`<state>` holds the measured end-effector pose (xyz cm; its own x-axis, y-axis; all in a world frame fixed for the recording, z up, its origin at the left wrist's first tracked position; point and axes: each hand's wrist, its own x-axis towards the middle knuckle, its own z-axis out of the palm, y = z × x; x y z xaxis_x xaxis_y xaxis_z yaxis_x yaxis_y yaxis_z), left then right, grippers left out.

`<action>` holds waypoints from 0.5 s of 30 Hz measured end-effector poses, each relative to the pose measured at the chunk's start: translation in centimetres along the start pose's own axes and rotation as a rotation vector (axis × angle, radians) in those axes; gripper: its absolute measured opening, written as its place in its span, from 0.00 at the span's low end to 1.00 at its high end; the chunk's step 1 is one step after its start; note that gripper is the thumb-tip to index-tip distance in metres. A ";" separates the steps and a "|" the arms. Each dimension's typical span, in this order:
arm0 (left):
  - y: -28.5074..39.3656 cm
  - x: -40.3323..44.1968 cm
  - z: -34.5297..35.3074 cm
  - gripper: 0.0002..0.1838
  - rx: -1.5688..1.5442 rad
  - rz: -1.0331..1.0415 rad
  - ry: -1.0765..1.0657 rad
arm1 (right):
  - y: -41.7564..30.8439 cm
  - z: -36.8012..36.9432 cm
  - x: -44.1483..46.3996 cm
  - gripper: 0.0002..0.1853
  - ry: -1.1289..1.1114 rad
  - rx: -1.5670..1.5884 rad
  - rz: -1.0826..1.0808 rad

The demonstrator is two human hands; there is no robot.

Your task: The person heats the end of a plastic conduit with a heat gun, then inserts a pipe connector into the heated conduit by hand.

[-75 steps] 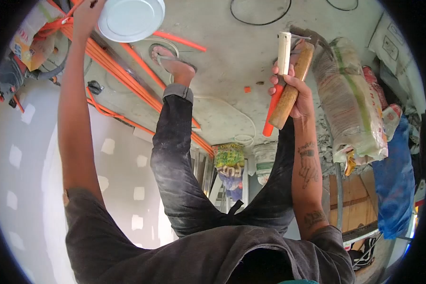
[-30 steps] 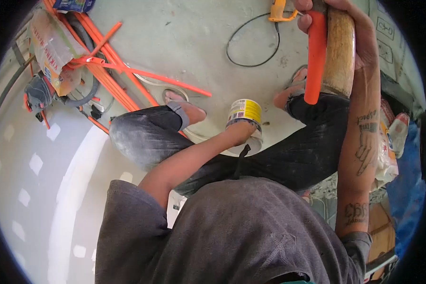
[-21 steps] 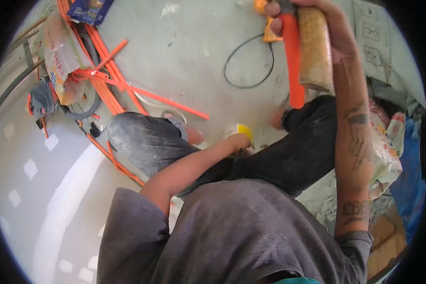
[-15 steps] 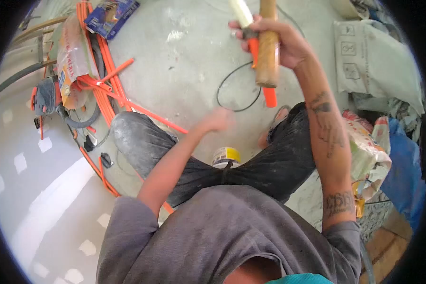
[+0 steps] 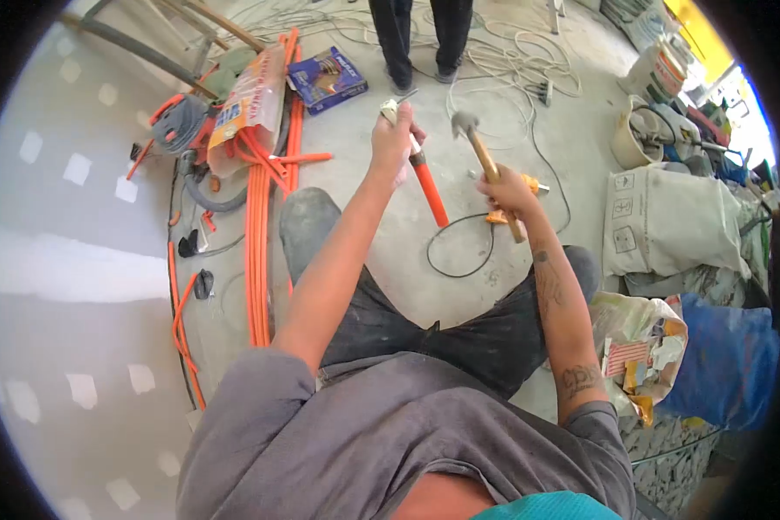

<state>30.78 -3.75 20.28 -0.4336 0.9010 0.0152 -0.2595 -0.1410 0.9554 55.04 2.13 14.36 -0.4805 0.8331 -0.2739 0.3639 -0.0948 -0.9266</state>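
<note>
Ok, my L hand (image 5: 393,149) is gripping the white part of a white-&-orange tube (image 5: 430,198), orange end slanting down above the floor (image 5: 407,286). My R hand (image 5: 510,192) is closed round the wooden handle of a hammer (image 5: 482,154), its head pointing away from me, well apart from the orange pipes (image 5: 258,251) & blue box (image 5: 329,80) on the floor to my L, w/ a looped black cord (image 5: 448,273) nr my knees.
</note>
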 end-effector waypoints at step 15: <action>12.8 -1.2 7.2 0.20 -0.400 -0.280 -0.393 | 20.8 7.5 6.1 0.26 0.348 0.222 0.215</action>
<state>34.22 -3.71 34.65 0.0281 0.9988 -0.0400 -0.6533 0.0486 0.7555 53.68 1.11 -8.57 -0.1032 0.9116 -0.3980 0.2281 -0.3678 -0.9015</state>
